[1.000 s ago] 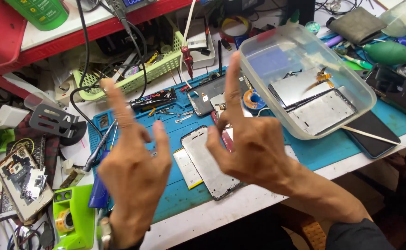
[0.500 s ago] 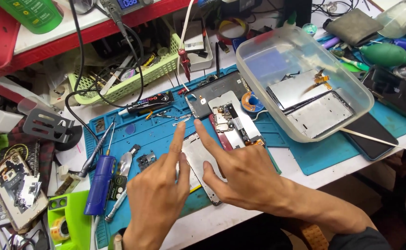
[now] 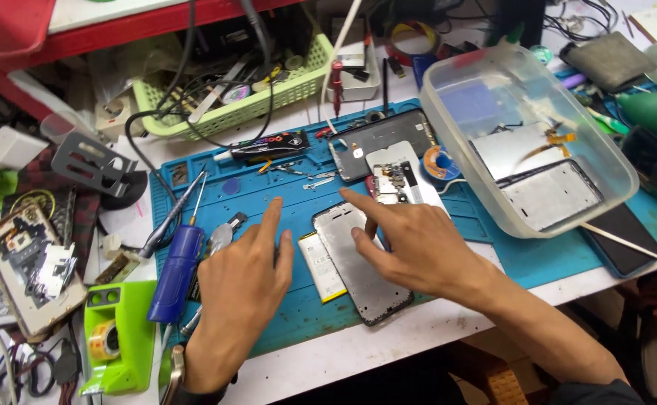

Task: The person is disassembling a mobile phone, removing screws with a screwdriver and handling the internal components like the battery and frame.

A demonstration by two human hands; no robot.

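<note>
Phone panels (image 3: 546, 196) in clear tub (image 3: 448, 127)

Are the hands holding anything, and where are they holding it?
Nothing is gripped. The right hand rests fingertips on the grey phone frame, near its top end. The left hand lies open on the blue mat.

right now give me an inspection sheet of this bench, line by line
surface: blue work mat on a white bench, crowded.
job's things: grey phone frame flat on the mat; pale battery beside it; opened phone behind.
clutter: blue electric screwdriver, clear tub holding phone panels, green basket of tools.
grippers: right hand fingertips on the frame; left hand open over the mat, holding nothing.
cables: black cable looping across the mat's left edge.
surroundings: red shelf behind.
</note>
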